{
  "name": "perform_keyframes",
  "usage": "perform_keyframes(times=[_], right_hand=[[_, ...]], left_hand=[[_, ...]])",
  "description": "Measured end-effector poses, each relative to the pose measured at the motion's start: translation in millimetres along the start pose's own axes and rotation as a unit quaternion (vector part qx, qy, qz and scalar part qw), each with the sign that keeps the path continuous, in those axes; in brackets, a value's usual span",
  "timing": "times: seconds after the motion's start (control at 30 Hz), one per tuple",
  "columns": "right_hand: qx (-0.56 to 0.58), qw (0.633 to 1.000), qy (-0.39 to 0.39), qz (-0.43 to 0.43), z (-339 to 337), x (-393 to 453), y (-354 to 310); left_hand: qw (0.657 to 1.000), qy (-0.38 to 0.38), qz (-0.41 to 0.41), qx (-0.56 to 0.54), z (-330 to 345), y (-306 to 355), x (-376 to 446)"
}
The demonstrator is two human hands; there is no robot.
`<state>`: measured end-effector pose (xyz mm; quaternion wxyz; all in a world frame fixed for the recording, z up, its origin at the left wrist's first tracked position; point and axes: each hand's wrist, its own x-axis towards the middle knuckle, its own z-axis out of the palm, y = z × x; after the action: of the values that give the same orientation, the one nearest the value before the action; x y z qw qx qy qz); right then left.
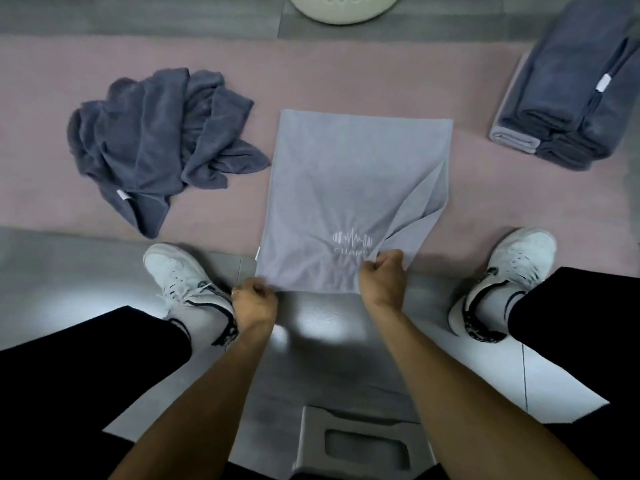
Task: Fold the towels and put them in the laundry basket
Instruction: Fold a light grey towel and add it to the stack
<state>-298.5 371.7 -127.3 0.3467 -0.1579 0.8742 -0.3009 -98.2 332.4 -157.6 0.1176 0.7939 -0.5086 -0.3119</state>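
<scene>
Towel in hand: light grey towel (353, 181) spread flat on the pink mat (311, 77), its near edge lifted off the floor past the mat's near edge.
Left hand (254, 301): fingers curled, pinching the towel's near left corner.
Right hand (382, 273): fingers curled round a bunch of the near edge, right of a white printed logo (351, 240); creases fan from this grip toward the towel's right side.
Far edge of towel: lies straight and flat near the mat's middle.
Unfolded pile: dark grey crumpled towels (156, 143) on the mat's left part, apart from the held towel.
Folded stack: folded towels (568, 98), mostly dark grey with one light grey, at the mat's right end.
Basket: white laundry basket (343, 10) beyond the mat's far edge, cut off by the top of the view; contents cannot be seen.
Stool: grey stool (363, 441) between the forearms at the bottom, partly covered.
Feet: white sneakers (183, 275) on the grey floor on either side of the hands.
</scene>
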Motion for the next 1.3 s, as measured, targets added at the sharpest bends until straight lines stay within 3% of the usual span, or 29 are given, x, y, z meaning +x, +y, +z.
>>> perform_keyframes(times=[0.2,0.53,0.77,0.93,1.07,1.3], right_hand=[[-0.062,0.992,-0.014,-0.109,5.3,3.0,11.0],[-0.096,0.989,-0.028,-0.111,8.5,7.4,14.0],[-0.147,0.976,-0.037,-0.154,0.1,6.5,3.4],[-0.283,0.926,-0.047,-0.247,-27.8,2.8,-5.1],[-0.291,0.918,0.052,-0.265,-63.5,-2.2,-19.3],[-0.111,0.916,0.169,-0.346,-134.5,-14.8,-79.6]], left_hand=[[0.994,-0.018,-0.076,-0.075,1.4,-1.7,8.1],[0.987,-0.002,-0.112,-0.118,4.9,-10.3,21.8],[0.975,-0.076,-0.174,-0.118,2.8,-15.6,34.6],[0.972,-0.112,-0.143,-0.149,-15.5,18.1,23.6],[0.957,-0.146,-0.119,-0.220,-31.8,59.8,11.5],[0.895,-0.175,-0.042,-0.408,-96.1,159.0,-6.3]])
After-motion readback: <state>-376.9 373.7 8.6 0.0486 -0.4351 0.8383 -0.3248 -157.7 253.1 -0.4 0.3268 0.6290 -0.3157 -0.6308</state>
